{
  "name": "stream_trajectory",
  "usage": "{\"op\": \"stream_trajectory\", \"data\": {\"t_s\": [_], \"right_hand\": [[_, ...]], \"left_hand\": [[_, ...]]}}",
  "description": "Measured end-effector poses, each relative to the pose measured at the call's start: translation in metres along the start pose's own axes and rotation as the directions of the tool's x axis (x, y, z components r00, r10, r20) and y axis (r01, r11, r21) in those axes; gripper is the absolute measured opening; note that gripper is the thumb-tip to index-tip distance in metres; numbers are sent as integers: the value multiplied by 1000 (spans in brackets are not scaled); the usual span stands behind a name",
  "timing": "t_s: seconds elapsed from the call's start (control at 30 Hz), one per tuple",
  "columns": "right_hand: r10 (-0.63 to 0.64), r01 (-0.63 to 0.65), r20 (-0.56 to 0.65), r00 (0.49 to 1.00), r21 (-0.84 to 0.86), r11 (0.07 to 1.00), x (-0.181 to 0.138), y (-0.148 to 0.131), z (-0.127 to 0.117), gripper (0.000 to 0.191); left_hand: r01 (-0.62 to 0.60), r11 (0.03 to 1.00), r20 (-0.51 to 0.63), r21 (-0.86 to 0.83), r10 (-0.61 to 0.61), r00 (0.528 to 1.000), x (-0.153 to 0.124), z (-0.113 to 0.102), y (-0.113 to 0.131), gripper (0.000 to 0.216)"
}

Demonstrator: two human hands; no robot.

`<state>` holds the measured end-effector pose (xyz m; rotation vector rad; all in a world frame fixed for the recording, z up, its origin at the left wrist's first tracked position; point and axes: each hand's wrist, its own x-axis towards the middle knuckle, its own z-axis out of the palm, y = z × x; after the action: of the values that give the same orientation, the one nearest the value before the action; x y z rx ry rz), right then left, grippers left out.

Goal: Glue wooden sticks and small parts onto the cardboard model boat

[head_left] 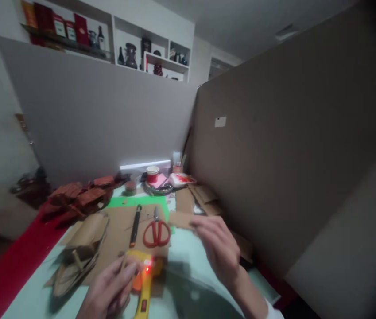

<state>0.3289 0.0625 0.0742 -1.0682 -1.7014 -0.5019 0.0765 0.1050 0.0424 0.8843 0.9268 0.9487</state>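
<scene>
My right hand is raised over the table and pinches a small flat piece of brown cardboard by its right end. My left hand is low at the front, fingers curled around a thin brown stick beside a yellow glue gun whose red light glows. Red-handled scissors and a black-handled tool lie on a brown cardboard sheet just beyond both hands.
A cardboard boat-like model sits at the left. Red-brown cardboard pieces, a green mat, a red cup and folded cardboard lie further back. Grey partitions and a brown board wall in the table.
</scene>
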Motion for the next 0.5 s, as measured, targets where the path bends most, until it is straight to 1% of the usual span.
{"op": "stream_trajectory", "data": {"t_s": [0.03, 0.07, 0.1, 0.13, 0.2, 0.27, 0.3, 0.37, 0.43, 0.47, 0.5], "right_hand": [[-111, 109, 50, 993, 33, 993, -2, -21, -1, 14], [-236, 236, 118, 965, 10, 972, -4, -40, -3, 17], [-322, 321, 155, 934, 31, 946, -4, -56, -6, 17], [-332, 328, 202, 921, 56, 943, -4, -69, -8, 20], [-343, 335, 285, 895, 80, 939, -2, -86, -9, 28], [-332, 328, 330, 884, 70, 942, -2, -90, -4, 28], [-323, 324, 310, 894, 49, 945, -3, -89, 0, 27], [-259, 270, 210, 943, -21, 963, -9, -81, 11, 25], [-128, 133, 68, 990, -90, 987, -18, -68, 19, 30], [-46, 49, 28, 999, -114, 992, -24, -62, 22, 33], [39, -37, 14, 999, -131, 991, -30, -56, 22, 35]], "left_hand": [[4, 1000, 38, -19, -3, 999, -5, 3, 8, 49], [8, 999, 77, -37, -5, 997, -9, 4, 14, 49], [26, 999, 89, -47, -22, 996, -12, 5, 20, 51], [39, 998, 90, -58, -33, 995, -14, 5, 24, 54], [72, 995, 108, -68, -64, 992, -17, 2, 28, 52], [79, 996, 143, -48, -71, 987, -16, -4, 29, 46], [71, 997, 165, -33, -65, 984, -15, -7, 28, 42], [33, 999, 186, -9, -31, 982, -12, -13, 28, 38], [-35, 999, 160, -1, 34, 987, -8, -18, 29, 37], [-81, 997, 125, -3, 81, 989, -6, -20, 31, 37], [-133, 991, 83, -10, 133, 988, -4, -22, 33, 37]]}}
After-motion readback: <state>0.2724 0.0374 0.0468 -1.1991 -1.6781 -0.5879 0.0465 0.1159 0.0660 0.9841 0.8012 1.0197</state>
